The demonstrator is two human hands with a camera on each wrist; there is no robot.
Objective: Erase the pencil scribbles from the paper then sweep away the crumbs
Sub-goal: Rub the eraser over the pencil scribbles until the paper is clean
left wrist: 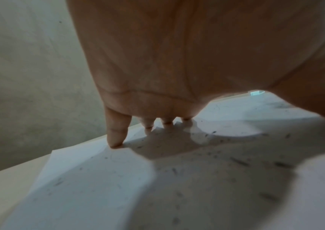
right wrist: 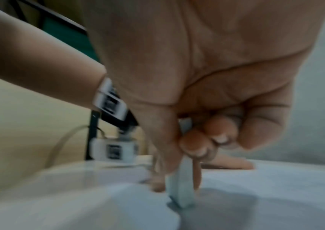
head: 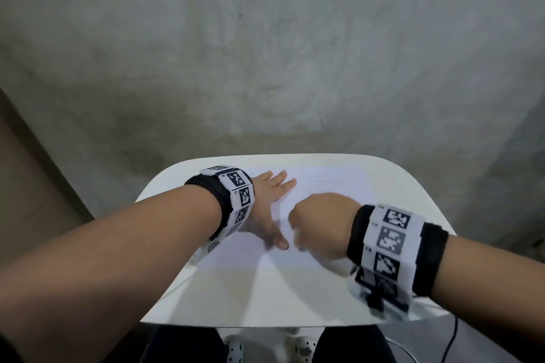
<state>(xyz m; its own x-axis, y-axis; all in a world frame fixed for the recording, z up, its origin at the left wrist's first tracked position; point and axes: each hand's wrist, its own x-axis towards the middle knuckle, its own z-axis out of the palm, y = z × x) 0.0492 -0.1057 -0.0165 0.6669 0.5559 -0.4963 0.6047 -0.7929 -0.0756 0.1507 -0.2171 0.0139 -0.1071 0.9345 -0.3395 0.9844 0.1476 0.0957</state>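
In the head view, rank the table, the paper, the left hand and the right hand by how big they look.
Largest to smallest as they appear in the head view:
1. table
2. paper
3. left hand and right hand: about alike, so no ranking; the right is blurred and sits nearer the camera.

Bare forearms, black wristbands (head: 219,203) with white square-coded marker tiles, dark trousers

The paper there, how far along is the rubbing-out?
Partly done: dark crumbs already litter the paper. In hand: the right hand pinches an eraser against the sheet while the left hand presses it flat. Left: faint scribbles, then sweeping.
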